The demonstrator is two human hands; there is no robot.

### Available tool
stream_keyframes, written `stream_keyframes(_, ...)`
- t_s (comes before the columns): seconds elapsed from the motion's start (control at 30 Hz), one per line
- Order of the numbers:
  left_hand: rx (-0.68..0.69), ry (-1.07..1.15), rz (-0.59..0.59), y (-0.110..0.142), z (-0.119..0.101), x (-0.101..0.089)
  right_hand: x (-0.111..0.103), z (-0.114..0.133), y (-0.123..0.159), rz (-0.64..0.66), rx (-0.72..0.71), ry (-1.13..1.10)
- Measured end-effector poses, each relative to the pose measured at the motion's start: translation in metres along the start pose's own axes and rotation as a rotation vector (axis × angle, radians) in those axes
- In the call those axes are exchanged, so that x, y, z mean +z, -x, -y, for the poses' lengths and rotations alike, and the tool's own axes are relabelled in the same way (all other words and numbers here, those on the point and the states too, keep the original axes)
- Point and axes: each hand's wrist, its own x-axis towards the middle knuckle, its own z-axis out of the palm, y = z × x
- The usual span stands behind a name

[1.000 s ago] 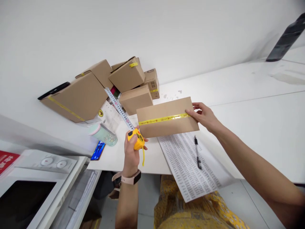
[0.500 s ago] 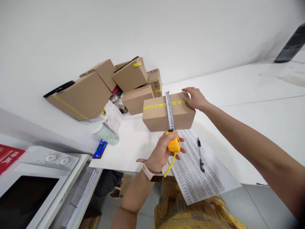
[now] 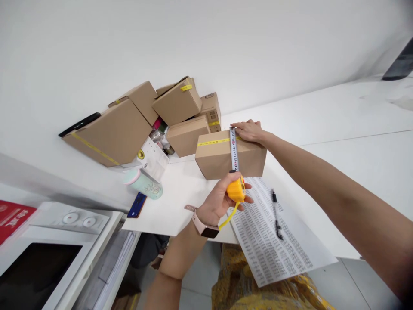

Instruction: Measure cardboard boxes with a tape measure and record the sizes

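In the middle of the desk stands a closed cardboard box (image 3: 216, 157) with a strip of yellow tape along its top. My left hand (image 3: 214, 202) is closed around a yellow tape measure (image 3: 236, 189) just in front of the box. Its metal blade (image 3: 234, 148) is pulled out and lies across the box top from near to far edge, bending down the front. My right hand (image 3: 250, 130) rests on the box top, its fingertips holding the blade's far end. A yellow wrist strap hangs from the tape measure.
A printed sheet (image 3: 254, 241) with a black pen (image 3: 276, 215) on it overhangs the front edge. Several cardboard boxes (image 3: 108, 133) lean against the wall at left. A mint tumbler (image 3: 146, 185), a phone (image 3: 137, 204) and a white microwave (image 3: 41, 254) are also left.
My right hand has slid left along the box top, from its right end to the blade's far end. My left hand still holds the tape measure, now slightly nearer the box.
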Motion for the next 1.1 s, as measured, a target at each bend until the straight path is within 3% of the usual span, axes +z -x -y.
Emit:
stream_keyframes(0.33, 0.037, 0.033, 0.020, -0.001, 0.009, 0.001, 0.003, 0.006, 0.002, 0.024, 0.021, 0.109)
stream_keyframes(0.87, 0.061, 0.051, 0.043, -0.003, 0.015, 0.000, 0.005, 0.007, 0.005, -0.012, -0.008, 0.103)
stream_keyframes(1.0, 0.088, 0.002, 0.048, -0.001, 0.016, -0.001, -0.002, 0.011, 0.007, -0.104, 0.018, -0.125)
stream_keyframes(1.1, 0.134, -0.123, 0.087, 0.008, 0.020, -0.003, -0.024, 0.012, 0.016, -0.359, -0.033, -0.501)
